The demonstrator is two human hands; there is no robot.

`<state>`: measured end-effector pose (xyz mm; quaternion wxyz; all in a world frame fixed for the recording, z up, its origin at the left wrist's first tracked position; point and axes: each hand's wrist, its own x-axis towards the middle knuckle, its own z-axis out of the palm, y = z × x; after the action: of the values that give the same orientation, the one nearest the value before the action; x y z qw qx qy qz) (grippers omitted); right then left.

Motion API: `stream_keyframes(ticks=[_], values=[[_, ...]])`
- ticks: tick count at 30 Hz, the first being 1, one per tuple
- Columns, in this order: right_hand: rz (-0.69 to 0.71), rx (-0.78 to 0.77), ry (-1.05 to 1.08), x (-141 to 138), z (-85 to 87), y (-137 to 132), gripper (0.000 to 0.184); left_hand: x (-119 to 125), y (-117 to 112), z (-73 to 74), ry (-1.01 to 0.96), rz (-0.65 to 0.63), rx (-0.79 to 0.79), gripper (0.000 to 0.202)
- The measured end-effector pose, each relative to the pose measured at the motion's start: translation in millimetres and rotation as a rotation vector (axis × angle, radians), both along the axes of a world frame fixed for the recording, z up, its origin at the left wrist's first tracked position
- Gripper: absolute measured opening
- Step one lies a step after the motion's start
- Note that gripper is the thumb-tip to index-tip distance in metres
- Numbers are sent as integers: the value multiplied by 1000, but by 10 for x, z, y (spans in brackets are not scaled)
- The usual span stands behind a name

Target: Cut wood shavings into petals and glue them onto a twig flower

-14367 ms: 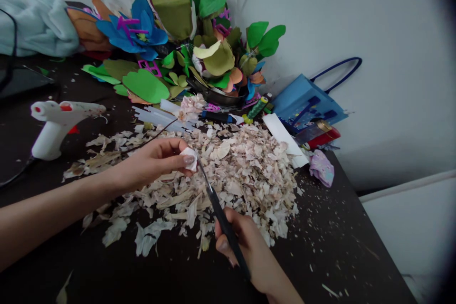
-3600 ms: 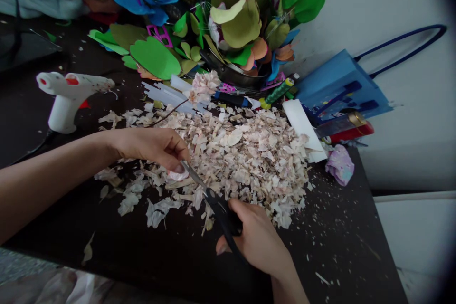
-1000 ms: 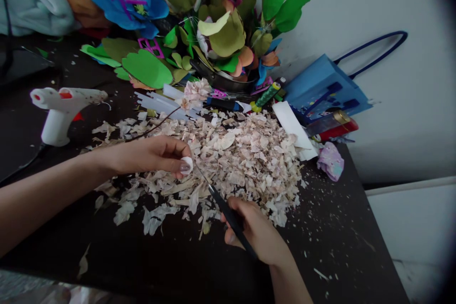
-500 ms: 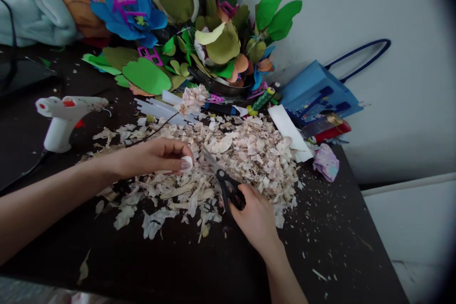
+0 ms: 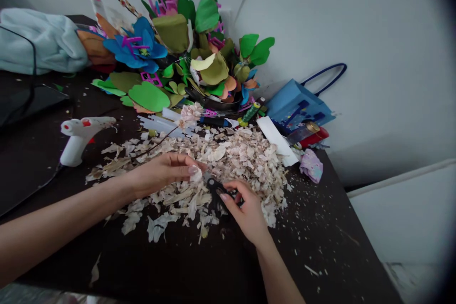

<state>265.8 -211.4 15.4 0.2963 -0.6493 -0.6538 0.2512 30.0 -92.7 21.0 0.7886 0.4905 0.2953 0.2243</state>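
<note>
My left hand (image 5: 162,173) is closed in a pinch on a small pale husk petal (image 5: 195,175) just above a heap of beige husk scraps (image 5: 245,159). Black scissors (image 5: 215,189) lie low on the heap beside that petal. My right hand (image 5: 245,211) has its fingers closed on the scissor handles, close to my left fingertips. The heap covers the middle of the dark table (image 5: 320,242).
A white glue gun (image 5: 80,135) stands at the left, with clear glue sticks (image 5: 156,122) behind the heap. Colourful paper flowers and leaves (image 5: 185,57) fill the back. A blue bag (image 5: 297,107), a white card (image 5: 276,137) and a purple wad (image 5: 311,165) sit at the right.
My right hand has brought the scissors down and left, from raised and cutting to low on the heap beside my left fingertips. My left hand still pinches the petal. The view has tilted up.
</note>
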Motion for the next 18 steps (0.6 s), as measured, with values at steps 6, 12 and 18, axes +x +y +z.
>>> stream_keyframes(ticks=[6, 12, 18], values=[[124, -96, 650, -383, 146, 278, 30, 108, -113, 46, -145, 193, -209, 11], [-9, -135, 918, -625, 121, 528, 25, 87, -211, 63, -198, 325, -275, 8], [17, -213, 1078, -689, 109, 602, 29, -42, -271, -37, -147, 389, -270, 10]])
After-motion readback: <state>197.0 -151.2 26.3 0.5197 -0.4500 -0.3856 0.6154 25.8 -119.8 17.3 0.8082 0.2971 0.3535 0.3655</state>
